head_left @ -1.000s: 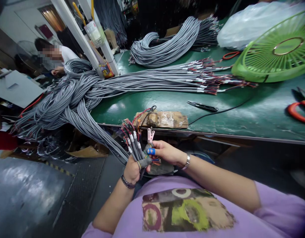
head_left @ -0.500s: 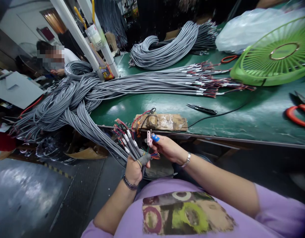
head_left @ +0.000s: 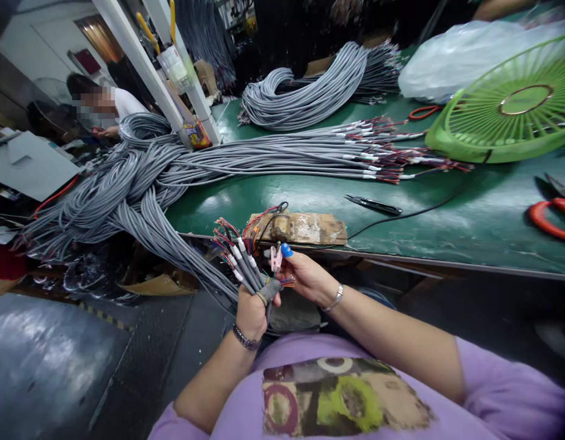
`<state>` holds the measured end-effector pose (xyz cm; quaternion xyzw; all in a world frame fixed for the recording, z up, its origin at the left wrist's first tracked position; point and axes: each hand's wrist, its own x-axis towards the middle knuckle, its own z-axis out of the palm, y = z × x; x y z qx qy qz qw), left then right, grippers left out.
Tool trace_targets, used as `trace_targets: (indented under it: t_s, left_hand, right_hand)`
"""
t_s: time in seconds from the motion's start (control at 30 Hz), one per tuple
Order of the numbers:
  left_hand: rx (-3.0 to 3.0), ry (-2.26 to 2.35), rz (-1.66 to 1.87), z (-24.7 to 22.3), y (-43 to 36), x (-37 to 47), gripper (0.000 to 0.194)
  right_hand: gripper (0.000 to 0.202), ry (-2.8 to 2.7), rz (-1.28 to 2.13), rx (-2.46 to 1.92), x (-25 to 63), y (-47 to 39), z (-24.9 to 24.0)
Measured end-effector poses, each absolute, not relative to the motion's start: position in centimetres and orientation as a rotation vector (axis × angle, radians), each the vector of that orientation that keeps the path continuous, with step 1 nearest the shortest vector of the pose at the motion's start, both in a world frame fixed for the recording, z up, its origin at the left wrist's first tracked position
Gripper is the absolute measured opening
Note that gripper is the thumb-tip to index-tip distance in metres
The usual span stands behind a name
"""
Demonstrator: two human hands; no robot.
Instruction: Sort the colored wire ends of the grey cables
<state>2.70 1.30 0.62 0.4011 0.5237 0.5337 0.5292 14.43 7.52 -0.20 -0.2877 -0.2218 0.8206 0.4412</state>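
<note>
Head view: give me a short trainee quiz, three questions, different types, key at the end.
1. Which of these lies nearest to the wooden block?
A) green fan
B) black snips
C) plastic bag

2. True or false: the left hand grips a bundle of grey cables.

3. Fill in the colour: the finger cover on the right hand is ____.

Key: 1 B; 2 true; 3 blue.
</note>
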Motion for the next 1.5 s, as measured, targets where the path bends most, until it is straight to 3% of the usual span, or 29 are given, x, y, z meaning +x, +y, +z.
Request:
trace_targets:
  t_s: [0.33,0.63,0.87,1.5]
  left_hand:
    - [0.938,1.239,1.256,0.4,1.3,2.6,0.036]
    - [0.954,1.22,1.273,0.3,0.0,2.3,0.035]
    - [0.93,1.251,1.369,0.5,-0.2,2.3,0.036]
    - [0.895,1.259,1.387,0.3,0.4,3.0,0.034]
  right_hand:
    - [0.038,-0.499,2.03,-0.696,14.2,7.5,-0.5]
    - [0.044,-0.453,2.221,-0.695,14.9,7.4,-0.1]
    - [0.03,-0.485,2.147,-0.69,15.1,7.6,0.2]
    - [0.032,-0.342,2.126,-0.649,14.3,7.0,-0.2]
